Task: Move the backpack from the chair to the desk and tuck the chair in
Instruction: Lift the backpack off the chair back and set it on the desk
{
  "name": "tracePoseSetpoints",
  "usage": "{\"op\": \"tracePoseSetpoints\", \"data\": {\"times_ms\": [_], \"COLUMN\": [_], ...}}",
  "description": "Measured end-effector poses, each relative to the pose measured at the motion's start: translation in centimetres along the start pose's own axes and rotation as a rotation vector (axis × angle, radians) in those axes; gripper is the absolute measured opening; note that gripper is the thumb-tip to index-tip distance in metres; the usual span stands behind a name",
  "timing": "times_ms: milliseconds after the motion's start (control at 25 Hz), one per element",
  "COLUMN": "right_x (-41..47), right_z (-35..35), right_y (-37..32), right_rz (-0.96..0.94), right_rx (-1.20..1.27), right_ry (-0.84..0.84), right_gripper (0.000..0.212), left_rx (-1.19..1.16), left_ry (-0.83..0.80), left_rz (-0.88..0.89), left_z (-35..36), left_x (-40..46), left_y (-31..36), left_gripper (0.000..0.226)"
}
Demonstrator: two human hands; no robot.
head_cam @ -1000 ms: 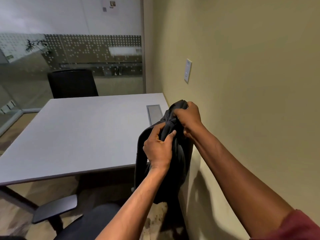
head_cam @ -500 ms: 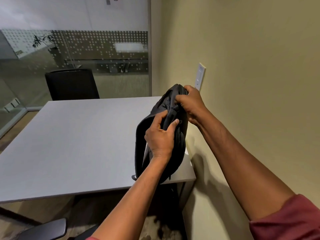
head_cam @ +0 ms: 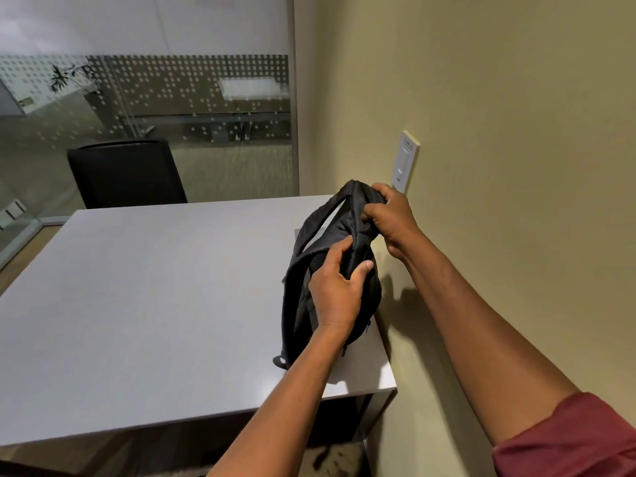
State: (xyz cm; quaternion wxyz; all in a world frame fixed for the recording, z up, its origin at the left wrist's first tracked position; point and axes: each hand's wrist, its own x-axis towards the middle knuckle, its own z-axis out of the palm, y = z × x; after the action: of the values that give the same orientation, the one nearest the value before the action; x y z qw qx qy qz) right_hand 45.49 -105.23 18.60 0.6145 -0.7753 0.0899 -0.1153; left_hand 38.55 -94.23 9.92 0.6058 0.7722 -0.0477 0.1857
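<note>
A black backpack (head_cam: 303, 297) stands upright over the right side of the grey desk (head_cam: 155, 304), close to the wall. Its bottom looks to touch the desktop. My left hand (head_cam: 339, 290) grips the fabric on the near side of its top. My right hand (head_cam: 390, 218) is closed on the top end by the wall. A shoulder strap loops out on the left of the bag. The chair that held the backpack is out of view below the frame.
A second black chair (head_cam: 125, 173) stands behind the desk's far edge, in front of a glass partition (head_cam: 155, 98). A yellow wall (head_cam: 499, 166) with a white switch plate (head_cam: 407, 160) runs along the desk's right side.
Both hands have lifted the backpack from below desk height, carried it forward over the desk's right corner and lowered it toward the desktop. The near chair has dropped out of view.
</note>
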Motion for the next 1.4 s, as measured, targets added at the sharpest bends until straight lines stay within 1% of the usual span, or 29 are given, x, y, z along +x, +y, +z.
{"op": "tracePoseSetpoints", "data": {"times_ms": [120, 160, 240, 320, 400, 440, 520, 600, 760, 1000, 1160, 1400], "right_x": [1.4, 1.6, 1.9, 1.8, 1.5, 1.2, 0.5, -0.3, -1.3, -3.8, -6.3, -11.1], "right_z": [-0.8, -1.1, -1.7, -2.1, -2.1, -1.9, -1.5, -1.3, -1.4, -1.2, -1.0, 0.1], "right_y": [0.4, 0.5, 0.9, 1.7, 2.7, 3.3, 4.1, 4.4, 4.4, 3.7, 3.4, 3.4], "right_rz": [0.015, 0.015, 0.025, 0.016, -0.045, -0.071, -0.107, -0.14, -0.161, -0.158, -0.151, -0.133], "right_rx": [-0.09, -0.13, -0.227, -0.38, -0.562, -0.634, -0.725, -0.771, -0.791, -0.812, -0.795, -0.778], "right_ry": [0.065, 0.09, 0.128, 0.164, 0.209, 0.221, 0.241, 0.243, 0.243, 0.248, 0.251, 0.232], "right_gripper": [0.019, 0.019, 0.026, 0.035, 0.045, 0.052, 0.066, 0.072, 0.075, 0.076, 0.077, 0.076], "left_rx": [0.041, 0.053, 0.094, 0.169, 0.288, 0.317, 0.236, 0.143, 0.045, 0.131, 0.145, 0.172], "left_ry": [-0.104, -0.142, -0.237, -0.363, -0.461, -0.481, -0.484, -0.475, -0.527, -0.522, -0.548, -0.479], "left_rz": [-0.027, -0.038, -0.053, -0.035, -0.026, -0.047, -0.141, -0.205, -0.168, -0.12, -0.139, -0.123], "left_z": [1.5, 2.0, 3.0, 4.0, 4.8, 5.1, 5.1, 4.3, 2.2, -1.0, -3.5, -7.7], "left_x": [0.6, 0.7, 0.9, 0.9, 0.8, 0.6, 0.5, 0.2, -0.3, -0.6, -2.3, -5.5], "left_y": [0.3, 0.3, 0.1, 0.0, -0.2, -0.4, -1.0, -1.5, -2.0, -1.0, -1.1, -1.4], "left_gripper": [0.06, 0.066, 0.081, 0.096, 0.105, 0.108, 0.112, 0.114, 0.113, 0.111, 0.109, 0.103]}}
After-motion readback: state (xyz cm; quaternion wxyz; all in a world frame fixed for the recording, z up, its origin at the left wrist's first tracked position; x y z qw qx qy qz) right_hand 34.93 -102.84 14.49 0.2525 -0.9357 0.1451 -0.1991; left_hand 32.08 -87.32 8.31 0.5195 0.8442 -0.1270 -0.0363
